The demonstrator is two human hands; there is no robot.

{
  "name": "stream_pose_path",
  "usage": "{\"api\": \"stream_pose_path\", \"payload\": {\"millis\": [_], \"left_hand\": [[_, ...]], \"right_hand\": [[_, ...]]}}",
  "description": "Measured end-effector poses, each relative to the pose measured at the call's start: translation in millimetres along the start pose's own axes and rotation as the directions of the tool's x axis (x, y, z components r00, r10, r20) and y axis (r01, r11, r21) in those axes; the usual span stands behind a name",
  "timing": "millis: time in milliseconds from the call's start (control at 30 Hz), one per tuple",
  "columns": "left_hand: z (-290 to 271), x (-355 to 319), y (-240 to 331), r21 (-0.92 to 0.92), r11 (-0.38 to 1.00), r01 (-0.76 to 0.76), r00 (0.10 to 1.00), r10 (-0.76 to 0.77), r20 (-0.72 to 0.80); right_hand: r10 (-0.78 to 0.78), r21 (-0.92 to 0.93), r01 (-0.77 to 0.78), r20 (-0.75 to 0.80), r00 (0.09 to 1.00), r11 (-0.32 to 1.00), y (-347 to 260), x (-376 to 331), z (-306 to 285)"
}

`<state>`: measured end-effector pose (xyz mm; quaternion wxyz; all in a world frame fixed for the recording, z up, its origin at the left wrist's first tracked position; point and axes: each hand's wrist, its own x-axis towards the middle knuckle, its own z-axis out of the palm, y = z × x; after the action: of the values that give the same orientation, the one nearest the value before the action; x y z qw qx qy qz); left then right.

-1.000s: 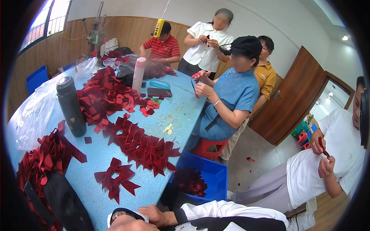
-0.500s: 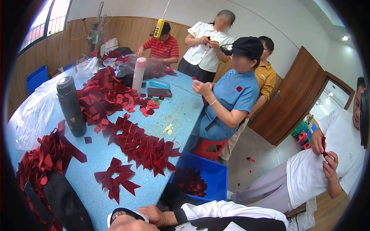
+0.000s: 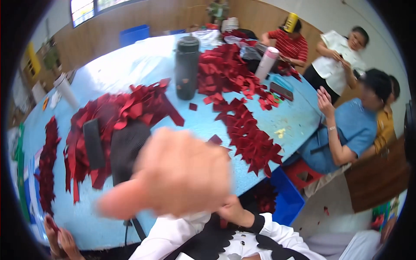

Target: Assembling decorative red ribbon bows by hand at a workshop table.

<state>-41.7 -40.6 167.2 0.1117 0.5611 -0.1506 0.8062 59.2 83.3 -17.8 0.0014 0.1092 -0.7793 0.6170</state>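
Observation:
My left hand (image 3: 182,173) is raised close in front of the view, smeared by motion. Its thumb points down and left, and the rest of the fingers look curled; whether anything is in them cannot be told. Low by my lap is my right hand (image 3: 235,213), its fingers bent and partly hidden behind the left. A small red bit shows just under it. Past my left hand, dark red fabric bows (image 3: 249,134) lie in a row on the blue table (image 3: 299,117). A separate red piece (image 3: 215,139) is mostly covered by my left hand.
A heap of red ribbon pieces (image 3: 125,108) lies at the left with a black bag (image 3: 128,147) against it. A dark thermos (image 3: 187,69) and a pink bottle (image 3: 267,63) stand farther back. A blue crate (image 3: 286,197) sits right. Co-workers surround the table; another person's hands (image 3: 63,236) are lower left.
The view has turned left, so the table's things sit farther right. My left hand has risen from my lap toward the view, and now blocks the loose bow; my right hand stays low.

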Motion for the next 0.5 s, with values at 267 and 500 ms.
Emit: {"api": "stream_pose_path", "payload": {"millis": [267,500], "left_hand": [[1,-27,-72,0.877,0.438,0.197,0.916,-0.401,-0.005],[2,-27,-66,0.878,0.435,0.202,0.857,-0.512,0.056]], "right_hand": [[0.217,0.128,-0.193,-0.212,0.953,0.973,-11,77,-67],[-0.035,-0.056,0.034,-0.013,0.999,0.998,-2,182,-54]]}}
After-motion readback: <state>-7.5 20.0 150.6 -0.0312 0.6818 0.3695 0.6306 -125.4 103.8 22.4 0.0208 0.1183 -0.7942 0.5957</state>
